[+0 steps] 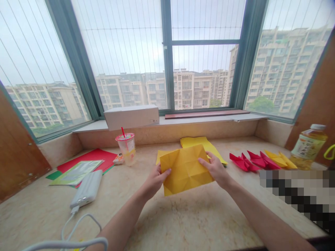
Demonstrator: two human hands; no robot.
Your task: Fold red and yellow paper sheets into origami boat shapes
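A creased sheet of yellow paper [187,170] is held up above the counter, tilted a little, with fold lines crossing it. My left hand [157,177] pinches its left edge, thumb on the front. At the right edge my right hand [214,169] grips it the same way, thumb in front and fingers behind. Behind the sheet lies a stack of yellow paper [209,148], partly covered from view. To the right sit folded red paper shapes [263,160] and a folded yellow one [280,159].
A plastic cup with a red straw [128,150] stands left of my hands. Further left are red paper [86,157], a white power bank [87,188] and its cable [75,223]. A drink bottle [309,146] stands far right. A white box [132,116] rests on the sill.
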